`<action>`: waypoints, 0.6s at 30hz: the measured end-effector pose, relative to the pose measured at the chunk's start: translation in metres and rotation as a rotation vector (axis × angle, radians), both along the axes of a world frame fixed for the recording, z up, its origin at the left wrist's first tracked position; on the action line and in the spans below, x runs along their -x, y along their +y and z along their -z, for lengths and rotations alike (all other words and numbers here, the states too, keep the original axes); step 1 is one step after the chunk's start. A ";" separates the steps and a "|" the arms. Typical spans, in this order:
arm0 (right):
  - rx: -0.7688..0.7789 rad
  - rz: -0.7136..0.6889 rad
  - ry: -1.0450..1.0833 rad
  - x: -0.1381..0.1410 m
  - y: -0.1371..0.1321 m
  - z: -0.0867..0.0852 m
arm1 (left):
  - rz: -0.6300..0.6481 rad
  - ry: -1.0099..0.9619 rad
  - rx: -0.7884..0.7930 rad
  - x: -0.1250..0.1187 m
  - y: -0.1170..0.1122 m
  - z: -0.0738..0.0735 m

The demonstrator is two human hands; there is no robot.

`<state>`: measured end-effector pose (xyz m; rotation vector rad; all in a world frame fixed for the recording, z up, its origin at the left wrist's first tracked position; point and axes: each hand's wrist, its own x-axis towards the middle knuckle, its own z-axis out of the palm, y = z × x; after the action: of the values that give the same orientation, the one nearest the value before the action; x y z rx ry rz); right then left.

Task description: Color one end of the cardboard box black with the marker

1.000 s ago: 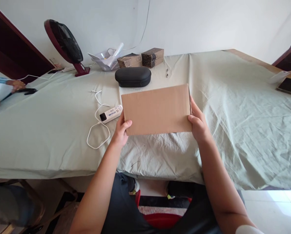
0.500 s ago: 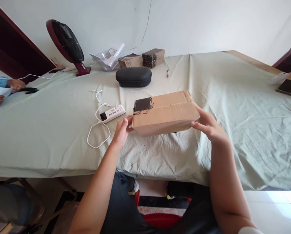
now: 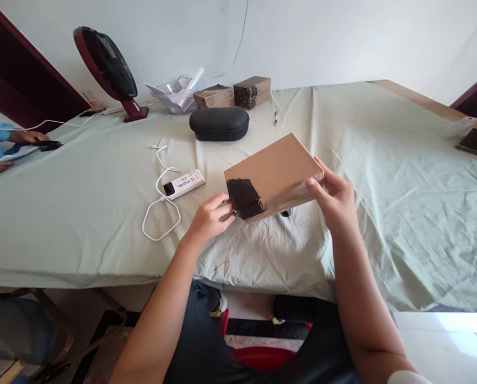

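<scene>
A brown cardboard box (image 3: 276,168) is tilted above the cloth-covered table, a black scribbled patch (image 3: 244,197) covering its left corner. My right hand (image 3: 336,200) grips the box's right end, thumb on the near side and fingers behind. At the left end, my left hand (image 3: 214,216) has its fingers against the blackened corner; some fingertips are hidden behind the box. A small black object (image 3: 286,213) shows partly beneath the box's lower edge, too covered to name.
Left of the box lies a white device (image 3: 184,184) with a looped white cable (image 3: 144,224). Behind are a black case (image 3: 219,124), two scribbled boxes (image 3: 252,92), a plastic basket (image 3: 176,104) and a fan (image 3: 106,69). Another person's hands (image 3: 26,137) are at far left; a phone (image 3: 475,142) lies far right.
The box has been turned over in my hands, so a plain broad face and a larger black patch now show. The other person's hand and paper at far left have shifted lower.
</scene>
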<state>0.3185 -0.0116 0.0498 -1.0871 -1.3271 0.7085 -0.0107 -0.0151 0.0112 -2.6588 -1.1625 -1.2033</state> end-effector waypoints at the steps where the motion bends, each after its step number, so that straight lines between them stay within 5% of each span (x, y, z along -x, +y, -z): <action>1: -0.006 0.033 0.010 0.004 -0.001 0.000 | -0.006 -0.037 -0.012 -0.002 -0.001 0.001; 9: 0.071 0.176 0.218 0.012 0.008 0.016 | -0.025 -0.158 -0.005 -0.003 -0.008 -0.002; 12: 0.037 0.218 0.189 0.006 0.017 0.029 | -0.009 -0.367 0.042 -0.009 -0.009 -0.001; 18: -0.033 0.093 0.151 0.014 0.017 0.034 | 0.086 -0.953 0.588 -0.025 0.000 0.007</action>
<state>0.3048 0.0051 0.0157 -1.0411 -1.1490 0.6834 0.0144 -0.0147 0.0041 -2.4633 -1.6999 -2.6620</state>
